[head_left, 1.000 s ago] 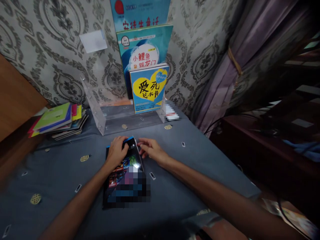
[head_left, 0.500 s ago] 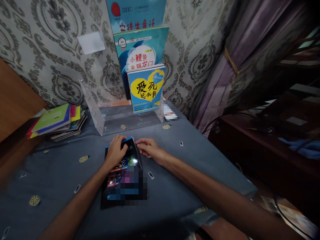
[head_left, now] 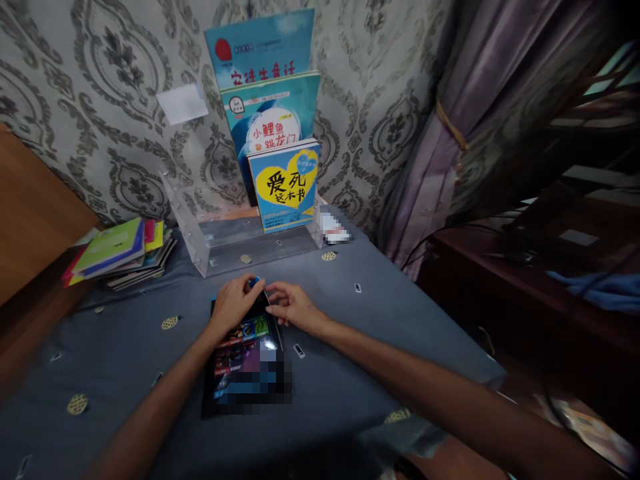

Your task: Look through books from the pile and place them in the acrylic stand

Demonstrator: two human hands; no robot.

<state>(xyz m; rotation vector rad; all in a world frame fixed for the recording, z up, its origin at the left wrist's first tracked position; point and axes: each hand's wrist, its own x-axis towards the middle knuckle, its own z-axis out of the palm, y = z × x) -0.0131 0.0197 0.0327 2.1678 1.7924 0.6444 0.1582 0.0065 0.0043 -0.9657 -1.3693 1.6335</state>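
A glossy, rectangular black book (head_left: 235, 353) lies flat on the cloth-covered counter (head_left: 380, 347). The left hand (head_left: 234, 303) rests over its far end, thumb now shifted to the far right corner; whether these fingers grip cannot be determined. The right hand (head_left: 297, 308) has its fingers parted beside the right edge, less curled than before. Both hands therefore appear concentrated at that corner. Beyond: a rigid, transparent stand (head_left: 193, 233).

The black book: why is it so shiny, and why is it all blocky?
In the head view, a white glare spot shows on the glossy black book; in the head view, pixel squares cover part of its lower cover; also in the head view, the area right of the purple curtain is dark.
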